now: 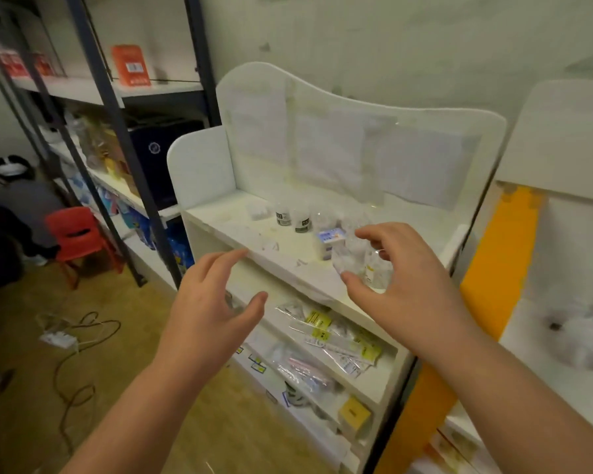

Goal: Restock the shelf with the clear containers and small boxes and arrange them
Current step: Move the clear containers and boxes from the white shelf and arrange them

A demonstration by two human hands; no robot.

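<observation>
The clear containers (363, 261) cluster at the white shelf's (288, 254) top tier, about 3 o'clock, beside a small box (329, 241), where the right hand (408, 278) curls around them mid-arranging, while the left hand (213, 302) hovers spread and empty, likely due to steady them next.

A shop stockroom or small pharmacy back room — a white display shelf unit (322, 268) holds small labelled bottles (292, 218) and bagged packets (336, 336). Beside it, a metal storage rack (117, 107) carries boxed goods.
</observation>
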